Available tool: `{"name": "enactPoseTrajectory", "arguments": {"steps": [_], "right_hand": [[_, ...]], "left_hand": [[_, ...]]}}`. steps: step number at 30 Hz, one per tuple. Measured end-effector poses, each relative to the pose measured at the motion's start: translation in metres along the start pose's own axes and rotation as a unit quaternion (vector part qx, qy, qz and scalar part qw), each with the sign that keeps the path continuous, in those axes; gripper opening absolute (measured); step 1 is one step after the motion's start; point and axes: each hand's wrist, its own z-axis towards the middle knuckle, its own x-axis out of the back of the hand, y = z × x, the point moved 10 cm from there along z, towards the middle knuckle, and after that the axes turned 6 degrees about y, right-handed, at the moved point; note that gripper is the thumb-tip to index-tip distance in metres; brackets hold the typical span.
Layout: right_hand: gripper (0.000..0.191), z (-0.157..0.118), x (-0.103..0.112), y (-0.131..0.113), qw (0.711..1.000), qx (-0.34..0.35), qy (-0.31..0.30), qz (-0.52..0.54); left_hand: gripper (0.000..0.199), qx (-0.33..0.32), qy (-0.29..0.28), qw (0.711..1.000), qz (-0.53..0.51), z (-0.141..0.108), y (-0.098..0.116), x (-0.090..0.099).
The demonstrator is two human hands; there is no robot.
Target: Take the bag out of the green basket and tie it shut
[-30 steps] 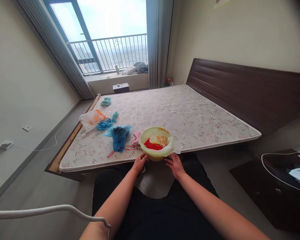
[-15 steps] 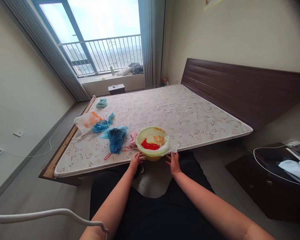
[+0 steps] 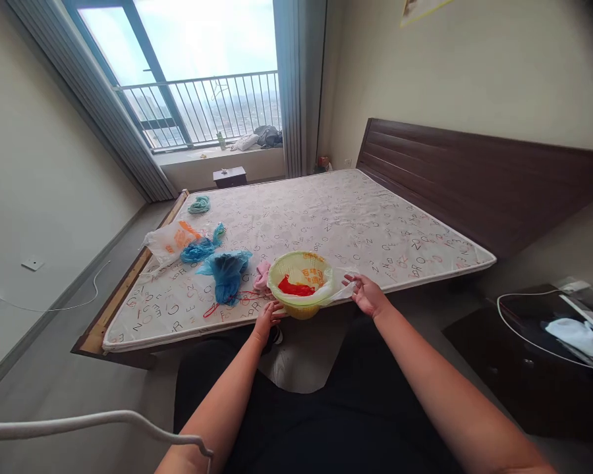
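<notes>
A yellow-green plastic basket sits at the near edge of a letter-printed mattress. A thin whitish plastic bag lines it, and a red mass lies inside. My right hand pinches the bag's loose corner to the right of the basket. My left hand rests beside the basket's lower left side, fingers apart. To the left lie a blue plastic bag, pink cloth and thin red string.
Farther left on the mattress lie a blue bag, a white-and-orange bag and a teal yarn coil. A dark headboard runs along the right. A dark cabinet stands at lower right, and a white rod crosses lower left.
My right hand has moved up and right from below the basket and now holds the bag's corner. My left hand stays near the basket. The view has shifted slightly.
</notes>
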Motion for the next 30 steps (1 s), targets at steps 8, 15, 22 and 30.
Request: {"name": "enactPoseTrajectory", "arguments": {"steps": [8,15,22,30], "right_hand": [[0.035,0.001,-0.001,0.015,0.983,0.044,0.035,-0.175],[0.047,0.022,-0.020,0.059,0.947,0.013,-0.013,-0.319],[0.027,0.008,-0.023,0.069,0.954,0.036,-0.031,-0.296],[0.047,-0.006,0.000,0.073,0.939,0.093,-0.103,-0.314]], "left_hand": [[0.059,0.019,-0.008,1.000,0.007,-0.001,-0.004,-0.007],[0.045,0.047,-0.018,0.999,-0.009,-0.009,0.002,-0.009],[0.054,0.021,0.024,0.994,-0.103,-0.014,0.020,-0.001],[0.060,-0.048,0.035,0.990,-0.130,-0.025,0.059,0.002]]}}
